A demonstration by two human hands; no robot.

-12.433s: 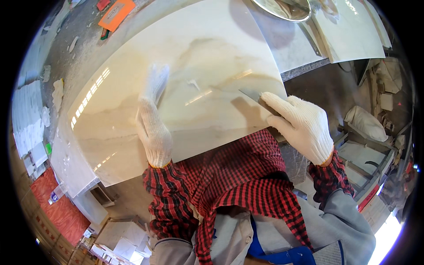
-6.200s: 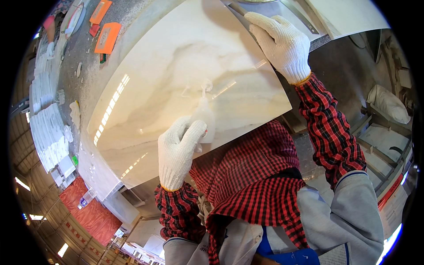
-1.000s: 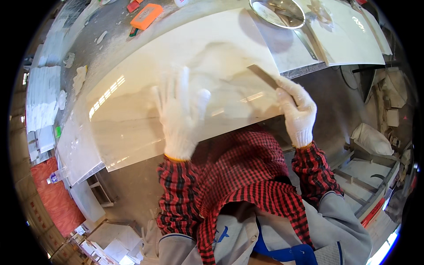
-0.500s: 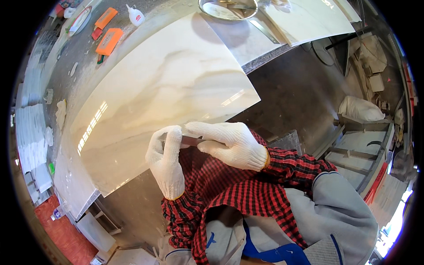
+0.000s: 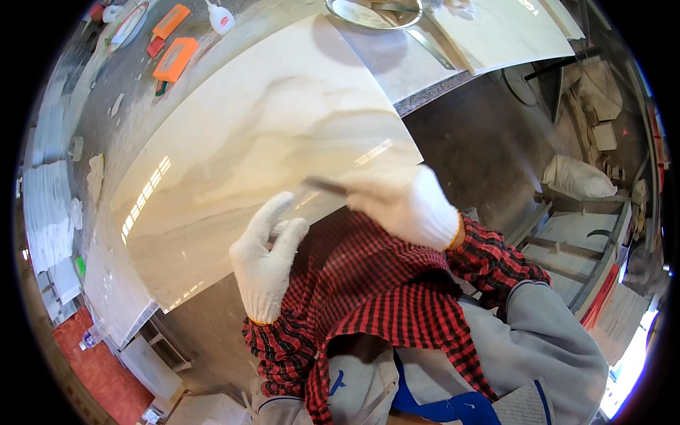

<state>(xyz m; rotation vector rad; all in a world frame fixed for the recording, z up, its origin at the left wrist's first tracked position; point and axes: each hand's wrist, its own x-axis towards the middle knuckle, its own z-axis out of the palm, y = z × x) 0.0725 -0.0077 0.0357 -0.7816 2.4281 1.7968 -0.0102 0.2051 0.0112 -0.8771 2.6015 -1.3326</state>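
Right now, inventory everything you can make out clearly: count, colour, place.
Curved slab: one, cream with tan veins, centre
Pale slab: one, white, top right
Bowl: one, silver, top centre
Boxes: two, orange, upper left
Squeeze bottle: one, white, right of boxes
Metal strip: one, grey, below bowl
Sack: one, off-white, far right
Reddish panel: one, red, lower left
Blade: one, grey, blurred, centre
Left hand: one, white-gloved, by curved slab's near edge
Right hand: one, white-gloved, holding blade

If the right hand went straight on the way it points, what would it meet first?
Likely the slab: the right hand points leftward across it, blade leading. Height is unclear, so it might pass above.
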